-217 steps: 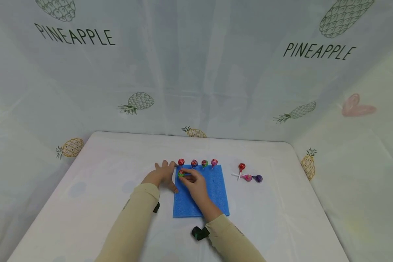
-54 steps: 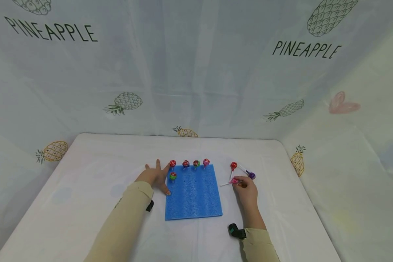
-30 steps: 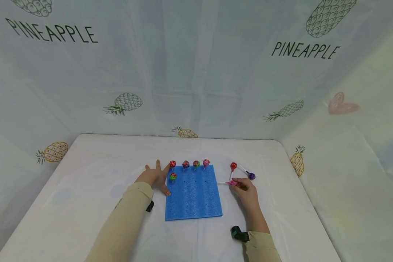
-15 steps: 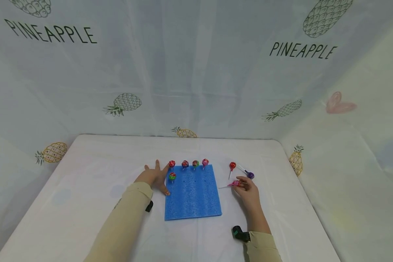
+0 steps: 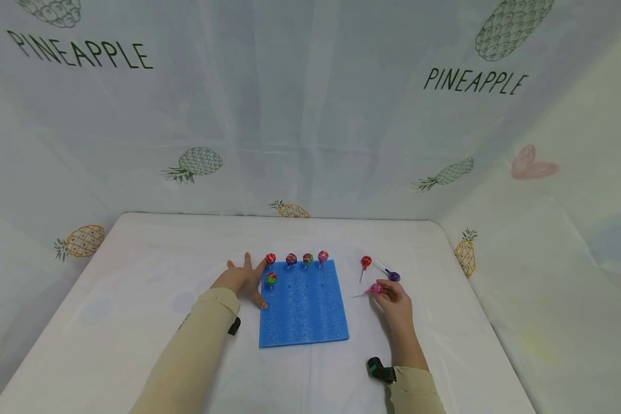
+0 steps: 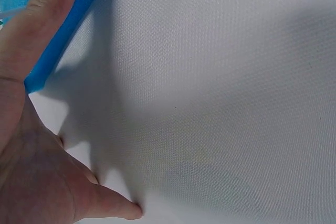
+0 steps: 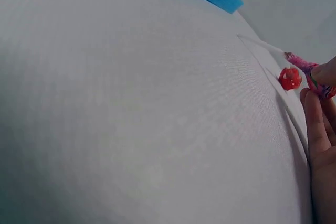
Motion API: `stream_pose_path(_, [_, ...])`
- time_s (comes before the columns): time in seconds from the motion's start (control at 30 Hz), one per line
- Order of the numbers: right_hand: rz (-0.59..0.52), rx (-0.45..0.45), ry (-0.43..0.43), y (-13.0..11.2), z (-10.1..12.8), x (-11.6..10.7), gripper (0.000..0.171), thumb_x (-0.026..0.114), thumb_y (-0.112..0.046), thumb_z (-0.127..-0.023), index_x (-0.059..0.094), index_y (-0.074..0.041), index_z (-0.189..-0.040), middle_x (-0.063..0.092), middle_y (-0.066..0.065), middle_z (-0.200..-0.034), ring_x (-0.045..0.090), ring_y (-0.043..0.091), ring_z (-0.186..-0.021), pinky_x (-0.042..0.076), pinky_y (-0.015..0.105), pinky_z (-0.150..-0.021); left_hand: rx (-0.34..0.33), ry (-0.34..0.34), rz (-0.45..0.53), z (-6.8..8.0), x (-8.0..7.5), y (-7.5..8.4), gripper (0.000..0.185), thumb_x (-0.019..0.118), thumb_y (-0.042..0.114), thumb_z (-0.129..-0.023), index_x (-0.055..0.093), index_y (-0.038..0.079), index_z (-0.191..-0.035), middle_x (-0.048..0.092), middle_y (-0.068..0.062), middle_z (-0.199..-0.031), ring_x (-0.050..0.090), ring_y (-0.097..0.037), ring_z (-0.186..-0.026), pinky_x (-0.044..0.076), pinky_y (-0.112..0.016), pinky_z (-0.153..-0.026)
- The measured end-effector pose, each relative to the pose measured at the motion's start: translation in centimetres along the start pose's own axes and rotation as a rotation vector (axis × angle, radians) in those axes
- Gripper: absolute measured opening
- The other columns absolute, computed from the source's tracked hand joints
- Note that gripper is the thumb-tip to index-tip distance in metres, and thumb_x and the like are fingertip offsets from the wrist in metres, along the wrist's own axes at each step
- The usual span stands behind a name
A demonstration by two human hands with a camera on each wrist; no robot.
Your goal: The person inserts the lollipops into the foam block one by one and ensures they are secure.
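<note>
Pink-wrapped lollipop (image 5: 375, 288) on a thin white stick is being pinched at its head by the fingertips of the right hand (image 5: 395, 301), just above the white cloth-covered tabletop (image 5: 134, 310), off the right edge of the square blue foam block (image 5: 304, 305), with its stick pointing left toward that block. The step in hand looks like the pickup of this sweet; the next move would seem to call for turning the stick downward and carrying it over to one of the small free holes in the foam, beside the green-and-red lollipop (image 5: 271, 278) standing alone in the second row. The left hand (image 5: 242, 279) is lying flat and spread, thumb pressing the foam's left edge near its far corner, grasping nothing and apparently steadying the block. Four wrapped lollipops (image 5: 296, 259) are standing in a row along the foam's far edge. A red lollipop (image 5: 365, 263) and a purple lollipop (image 5: 393, 276) are lying loose on the cloth near the right hand, toward the table's far right. The right wrist view is showing what the head view cannot: the pink wrapper (image 7: 310, 72) clamped between fingertips, and the red lollipop (image 7: 290, 78) just beyond it. The left wrist view is showing the thumb (image 6: 37, 19) resting on the foam's edge (image 6: 79, 9), and fingertips touching the cloth.
</note>
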State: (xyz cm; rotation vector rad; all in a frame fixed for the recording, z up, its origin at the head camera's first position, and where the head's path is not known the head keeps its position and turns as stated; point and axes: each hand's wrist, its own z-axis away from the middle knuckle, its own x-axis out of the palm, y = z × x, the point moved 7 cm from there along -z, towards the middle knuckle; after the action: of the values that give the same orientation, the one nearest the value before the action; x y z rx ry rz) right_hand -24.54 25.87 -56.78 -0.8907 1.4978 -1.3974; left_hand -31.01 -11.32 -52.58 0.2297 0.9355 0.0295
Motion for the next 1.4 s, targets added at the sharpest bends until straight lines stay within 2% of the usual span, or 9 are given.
stream_pose_path(0.23, [0.048, 0.107, 0.037, -0.1, -0.1, -0.1, 0.038, 0.069, 0.0, -0.087, 0.065, -0.004, -0.124, 0.061, 0.003, -0.105, 0.055, 0.011, -0.089, 0.049, 0.014, -0.073, -0.003, -0.006, 0.005, -0.2, 0.1, -0.1, 0.117, 0.086, 0.049, -0.069, 0.015, 0.017, -0.158, -0.005, -0.03, -0.158, -0.001, -0.068, -0.132, 0.023, -0.073, -0.101])
stream_pose_path(0.33, [-0.006, 0.126, 0.036, -0.8, 0.0, 0.5, 0.04, 0.07, -0.002, -0.088, 0.063, -0.005, -0.127, 0.061, 0.005, -0.111, 0.058, 0.01, -0.089, 0.051, 0.016, -0.075, -0.012, -0.007, 0.013, -0.2, 0.2, -0.2, 0.116, 0.085, 0.048, -0.07, 0.015, 0.019, -0.158, -0.006, -0.028, -0.158, -0.001, -0.067, -0.132, 0.024, -0.073, -0.101])
stream_pose_path(0.47, [-0.083, 0.083, 0.015, -2.2, 0.6, 1.7, 0.04, 0.068, 0.0, -0.089, 0.059, 0.002, -0.127, 0.062, 0.009, -0.117, 0.064, 0.006, -0.087, 0.052, 0.018, -0.079, -0.009, -0.002, 0.006, -0.2, 0.3, -0.3, 0.116, 0.085, 0.048, -0.071, 0.015, 0.02, -0.158, -0.005, -0.028, -0.159, 0.0, -0.066, -0.133, 0.024, -0.072, -0.101])
stream_pose_path(0.6, [-0.125, 0.046, 0.01, -3.2, 1.4, 2.9, 0.037, 0.068, 0.002, -0.088, 0.06, 0.007, -0.125, 0.065, 0.012, -0.115, 0.065, 0.005, -0.083, 0.053, 0.019, -0.078, -0.005, 0.005, 0.015, 0.2, 0.2, -0.2, 0.116, 0.085, 0.048, -0.069, 0.016, 0.019, -0.158, -0.005, -0.028, -0.158, 0.0, -0.067, -0.132, 0.024, -0.073, -0.1])
stream_pose_path(0.83, [-0.174, 0.038, 0.023, -3.7, 2.4, 4.6, 0.039, 0.072, 0.0, -0.087, 0.061, 0.007, -0.124, 0.068, 0.006, -0.109, 0.066, 0.009, -0.087, 0.054, 0.021, -0.078, -0.017, 0.002, 0.026, 0.2, 0.2, -0.1, 0.117, 0.086, 0.048, -0.069, 0.017, 0.018, -0.158, -0.007, -0.028, -0.158, -0.002, -0.067, -0.133, 0.024, -0.074, -0.099])
stream_pose_path(0.97, [-0.221, 0.045, 0.046, -3.9, 2.7, 5.4, 0.038, 0.072, 0.0, -0.087, 0.063, 0.004, -0.123, 0.068, 0.004, -0.107, 0.065, 0.013, -0.09, 0.054, 0.022, -0.079, -0.04, -0.007, 0.02, -0.2, 0.4, -0.3, 0.117, 0.086, 0.049, -0.069, 0.014, 0.023, -0.158, -0.009, -0.024, -0.16, -0.003, -0.063, -0.135, 0.026, -0.074, -0.099])
stream_pose_path(1.13, [-0.208, 0.048, 0.037, -4.5, 3.3, 7.1, 0.036, 0.073, -0.004, -0.087, 0.066, 0.0, -0.123, 0.067, 0.005, -0.107, 0.063, 0.015, -0.093, 0.053, 0.022, -0.08, -0.058, 0.003, 0.026, -0.2, 0.3, -0.3, 0.116, 0.086, 0.048, -0.069, 0.015, 0.023, -0.158, -0.007, -0.023, -0.16, -0.001, -0.062, -0.137, 0.028, -0.073, -0.098])
stream_pose_path(1.4, [-0.17, 0.005, 0.001, -5.3, 4.1, 9.5, 0.035, 0.075, -0.006, -0.085, 0.069, -0.002, -0.119, 0.068, 0.007, -0.107, 0.063, 0.018, -0.097, 0.053, 0.022, -0.08, -0.048, 0.032, 0.038, 0.1, 0.2, -0.3, 0.117, 0.088, 0.049, -0.065, 0.021, 0.021, -0.157, -0.005, -0.025, -0.159, 0.0, -0.064, -0.135, 0.026, -0.075, -0.098])
